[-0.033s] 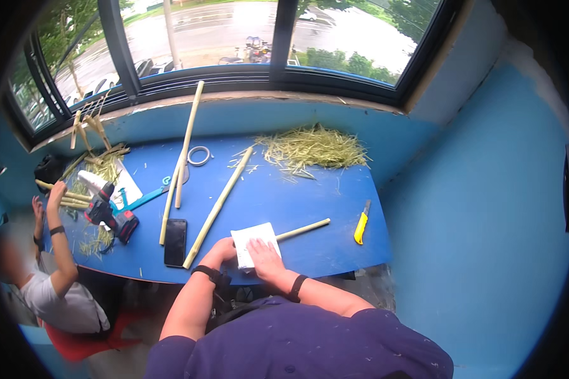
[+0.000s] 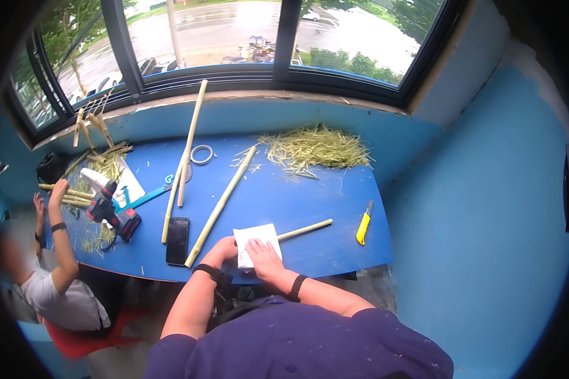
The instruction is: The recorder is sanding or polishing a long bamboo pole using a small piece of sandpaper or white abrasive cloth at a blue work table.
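My right hand point(image 2: 265, 258) lies flat on a white sheet or thin pad of paper point(image 2: 257, 233), fingers stretched out and slightly apart. At the paper's left edge is my left hand point(image 2: 224, 251), closed on that edge, with most of its fingers hidden. A thin pale bamboo stick point(image 2: 306, 229) juts out to the right from under the paper; its other end is covered. Left of my hands, a longer bamboo pole point(image 2: 221, 206) slants across the blue table point(image 2: 297, 196). A yellow utility knife point(image 2: 363, 228) with its blade out rests to the right.
Beyond lies a heap of straw-like shavings point(image 2: 316, 148). Further left are a black phone point(image 2: 177, 241), two crossing bamboo poles point(image 2: 186, 151), a tape roll point(image 2: 201, 155), a blue-handled saw point(image 2: 148, 197) and a cordless drill point(image 2: 112, 211). A seated person point(image 2: 60, 290) handles bamboo at the left.
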The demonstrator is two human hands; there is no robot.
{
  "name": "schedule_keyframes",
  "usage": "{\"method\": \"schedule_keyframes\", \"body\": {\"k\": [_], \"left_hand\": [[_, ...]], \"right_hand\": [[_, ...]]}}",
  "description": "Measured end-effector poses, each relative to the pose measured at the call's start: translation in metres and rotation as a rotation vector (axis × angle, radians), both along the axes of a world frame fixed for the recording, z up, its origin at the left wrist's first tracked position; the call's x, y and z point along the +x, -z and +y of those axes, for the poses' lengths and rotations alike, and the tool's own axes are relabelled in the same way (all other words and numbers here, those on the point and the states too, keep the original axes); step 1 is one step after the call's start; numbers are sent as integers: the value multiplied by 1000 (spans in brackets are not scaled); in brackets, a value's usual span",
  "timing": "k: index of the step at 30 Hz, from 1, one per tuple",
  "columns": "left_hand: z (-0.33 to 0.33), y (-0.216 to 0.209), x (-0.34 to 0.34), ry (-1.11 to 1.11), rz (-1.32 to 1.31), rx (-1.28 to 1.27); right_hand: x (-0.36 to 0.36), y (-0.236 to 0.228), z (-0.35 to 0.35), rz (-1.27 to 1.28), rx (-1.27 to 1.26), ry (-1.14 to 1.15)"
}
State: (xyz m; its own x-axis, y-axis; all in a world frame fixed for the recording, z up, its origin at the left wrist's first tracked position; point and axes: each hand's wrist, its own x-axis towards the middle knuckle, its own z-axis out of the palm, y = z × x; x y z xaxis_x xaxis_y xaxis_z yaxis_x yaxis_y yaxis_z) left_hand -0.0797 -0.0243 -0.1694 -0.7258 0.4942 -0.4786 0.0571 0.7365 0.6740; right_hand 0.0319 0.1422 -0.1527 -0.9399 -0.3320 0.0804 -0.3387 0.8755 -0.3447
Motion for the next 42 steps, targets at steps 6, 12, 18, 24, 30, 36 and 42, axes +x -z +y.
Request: {"method": "schedule_keyframes", "body": {"k": [6, 12, 18, 24, 30, 36, 42], "left_hand": [[3, -9, 0, -80, -174, -65], [9, -21, -2, -36, -123, -95], [9, -10, -7, 40, -135, -156], [1, 5, -6, -4, -245, -12], [8, 0, -8, 4, -233, -33], [4, 14, -9, -35, -214, 74], [6, -8, -4, -93, -293, 19]], "right_hand": [[-7, 16, 59, 127, 10, 79], [-2, 33, 198, 5, 224, 568], [-8, 22, 201, -54, 191, 583], [-7, 19, 196, -79, 146, 617], [-5, 23, 154, -86, 203, 575], [0, 24, 18, 147, -23, 70], [4, 12, 44, 74, 37, 42]]}}
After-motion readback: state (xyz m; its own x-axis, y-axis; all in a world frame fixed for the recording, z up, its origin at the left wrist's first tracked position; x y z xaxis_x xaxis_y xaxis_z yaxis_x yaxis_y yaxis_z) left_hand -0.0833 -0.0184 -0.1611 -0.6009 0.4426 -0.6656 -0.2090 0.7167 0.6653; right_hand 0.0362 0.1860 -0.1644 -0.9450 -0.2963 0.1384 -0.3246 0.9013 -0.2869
